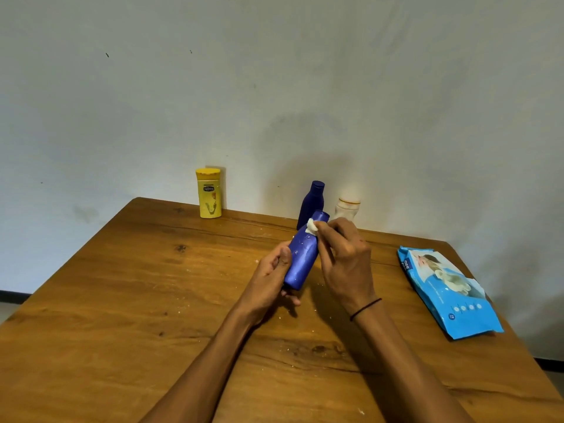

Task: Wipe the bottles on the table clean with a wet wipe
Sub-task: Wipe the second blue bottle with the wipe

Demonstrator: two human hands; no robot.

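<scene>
My left hand (270,277) grips the lower part of a blue bottle (300,261), tilted with its cap pointing up and away over the middle of the wooden table (122,300). My right hand (345,254) pinches a small white wet wipe (312,225) against the bottle's neck, just below the cap. A second blue bottle (312,199) stands upright behind it near the wall. A white bottle (347,209) stands to its right, partly hidden by my right hand. A yellow bottle (209,193) stands at the back left.
A blue pack of wet wipes (448,291) lies flat near the table's right edge. Small white crumbs are scattered over the tabletop. A pale wall rises right behind the table's far edge.
</scene>
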